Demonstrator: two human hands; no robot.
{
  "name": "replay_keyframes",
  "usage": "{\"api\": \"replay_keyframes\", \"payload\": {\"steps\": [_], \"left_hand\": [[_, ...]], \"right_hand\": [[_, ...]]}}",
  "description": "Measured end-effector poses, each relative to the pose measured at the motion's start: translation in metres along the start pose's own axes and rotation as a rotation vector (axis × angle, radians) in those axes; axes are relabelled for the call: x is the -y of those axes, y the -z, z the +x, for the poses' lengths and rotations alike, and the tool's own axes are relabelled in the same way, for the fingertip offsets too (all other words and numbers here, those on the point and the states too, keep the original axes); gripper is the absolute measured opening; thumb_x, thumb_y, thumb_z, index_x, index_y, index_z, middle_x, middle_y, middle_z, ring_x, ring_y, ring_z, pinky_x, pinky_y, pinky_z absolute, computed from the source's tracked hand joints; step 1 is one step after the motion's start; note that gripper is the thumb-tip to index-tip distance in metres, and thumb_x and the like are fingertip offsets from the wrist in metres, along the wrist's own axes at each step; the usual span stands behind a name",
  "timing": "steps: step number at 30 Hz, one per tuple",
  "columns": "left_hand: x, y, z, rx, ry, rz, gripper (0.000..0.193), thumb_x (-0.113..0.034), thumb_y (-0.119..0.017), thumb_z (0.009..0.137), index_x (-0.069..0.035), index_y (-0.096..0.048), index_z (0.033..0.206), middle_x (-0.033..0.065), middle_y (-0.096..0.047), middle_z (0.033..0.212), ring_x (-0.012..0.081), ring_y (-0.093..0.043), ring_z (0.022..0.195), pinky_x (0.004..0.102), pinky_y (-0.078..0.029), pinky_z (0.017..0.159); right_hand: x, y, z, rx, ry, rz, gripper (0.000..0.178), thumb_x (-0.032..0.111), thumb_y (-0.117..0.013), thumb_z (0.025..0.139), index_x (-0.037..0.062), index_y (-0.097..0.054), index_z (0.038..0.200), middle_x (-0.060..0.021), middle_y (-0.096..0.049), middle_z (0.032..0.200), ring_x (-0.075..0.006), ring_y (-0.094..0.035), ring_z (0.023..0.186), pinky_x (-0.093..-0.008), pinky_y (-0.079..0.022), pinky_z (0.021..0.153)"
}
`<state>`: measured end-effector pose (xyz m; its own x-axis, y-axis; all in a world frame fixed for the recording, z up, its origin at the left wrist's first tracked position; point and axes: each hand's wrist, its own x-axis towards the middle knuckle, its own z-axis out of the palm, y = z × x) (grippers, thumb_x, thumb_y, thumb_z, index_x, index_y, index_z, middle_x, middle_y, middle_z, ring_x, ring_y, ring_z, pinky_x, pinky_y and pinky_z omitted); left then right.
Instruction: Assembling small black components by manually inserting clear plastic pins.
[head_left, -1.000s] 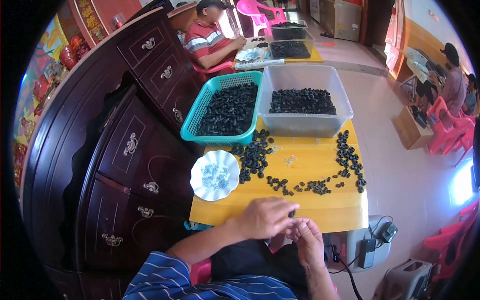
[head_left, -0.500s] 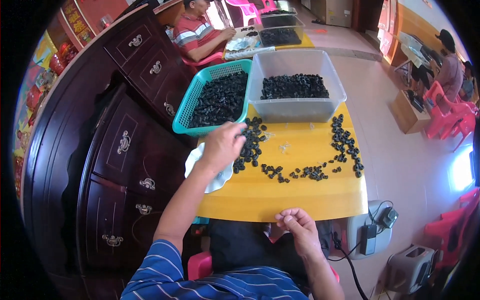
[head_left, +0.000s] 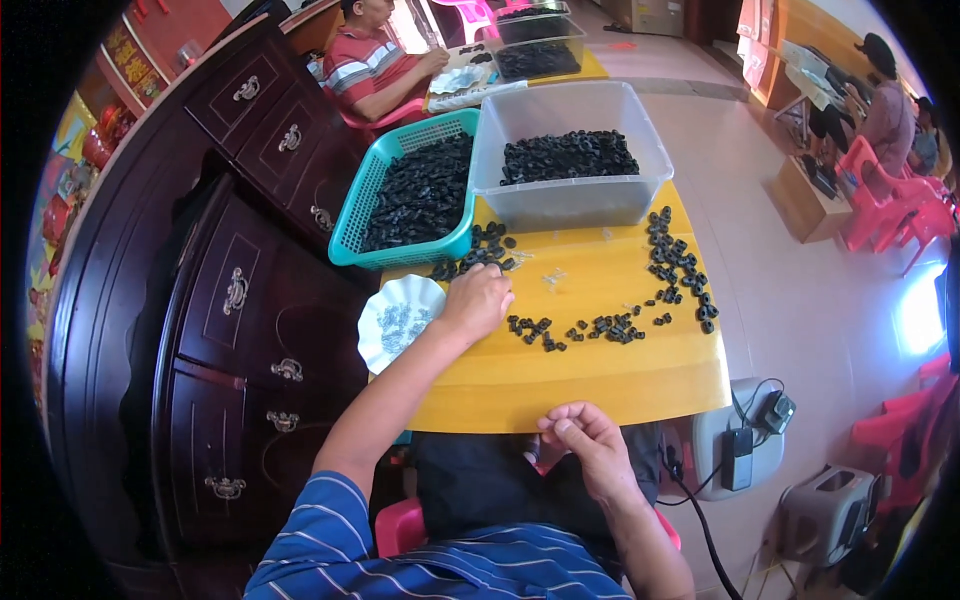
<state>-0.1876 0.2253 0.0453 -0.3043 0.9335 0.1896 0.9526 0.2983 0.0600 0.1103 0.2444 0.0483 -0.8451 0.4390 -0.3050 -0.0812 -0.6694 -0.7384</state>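
Two hands: left hand (head_left: pixel 478 303) at 10 o'clock, right hand (head_left: pixel 590 445) at 6, clock read from worktop middle with 12 at far edge.
Left hand: lowered onto black oval pieces (head_left: pixel 490 238), fingers curled down; cannot tell if one is grasped. Palm-down pose suits picking at a loose heap, presumably.
Right hand: at near edge, thumb and fingertips drawn together; too small to tell whether anything sits between them. Held close to body, probably for a steady, short reach.
Black ovals: at 10 to 11 o'clock, just in front of basket, partly under left hand; likely spread so single ones lift easily.
White dish: scalloped dish (head_left: pixel 372 312) at 9, just beside left wrist; raised rim likely stops tiny clear bits (head_left: pixel 402 325) scattering.
Green basket: basket (head_left: pixel 455 243) at 11, full of black pieces; bulk probably set back to spare elbow room.
Clear bin: bin (head_left: pixel 570 207) at 12, black pieces inside, same likely reason.
Black rings: cluster (head_left: pixel 690 262) at 2, apart from small black pieces (head_left: pixel 612 328) near centre; seemingly grouped by kind.
Worktop: yellow worktop (head_left: pixel 560 385), near strip gives forearms space.
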Motion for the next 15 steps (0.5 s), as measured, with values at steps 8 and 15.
{"api": "replay_keyframes", "payload": {"steps": [8, 15], "left_hand": [[-0.064, 0.043, -0.014, 0.024, -0.062, -0.684, 0.014, -0.017, -0.065, 0.09, -0.003, -0.07, 0.092, 0.0147, -0.069, 0.084, 0.0345, -0.068, 0.078, 0.0415, -0.053, 0.07], [-0.115, 0.069, -0.036, 0.141, -0.396, -0.664, 0.016, -0.022, -0.066, 0.089, -0.007, -0.071, 0.093, 0.0082, -0.068, 0.085, 0.0294, -0.066, 0.084, 0.0385, -0.054, 0.073]], "right_hand": [[0.001, 0.006, 0.003, -0.042, 0.048, 0.032, 0.016, 0.016, -0.055, 0.104, 0.0046, -0.062, 0.112, -0.0065, -0.069, 0.106, -0.0109, -0.063, 0.09, -0.0252, -0.05, 0.084], [0.003, 0.009, 0.005, -0.071, 0.054, 0.358, 0.028, 0.031, -0.051, 0.106, 0.0064, -0.061, 0.112, -0.0053, -0.068, 0.098, -0.0134, -0.064, 0.085, -0.0258, -0.051, 0.078]]}}
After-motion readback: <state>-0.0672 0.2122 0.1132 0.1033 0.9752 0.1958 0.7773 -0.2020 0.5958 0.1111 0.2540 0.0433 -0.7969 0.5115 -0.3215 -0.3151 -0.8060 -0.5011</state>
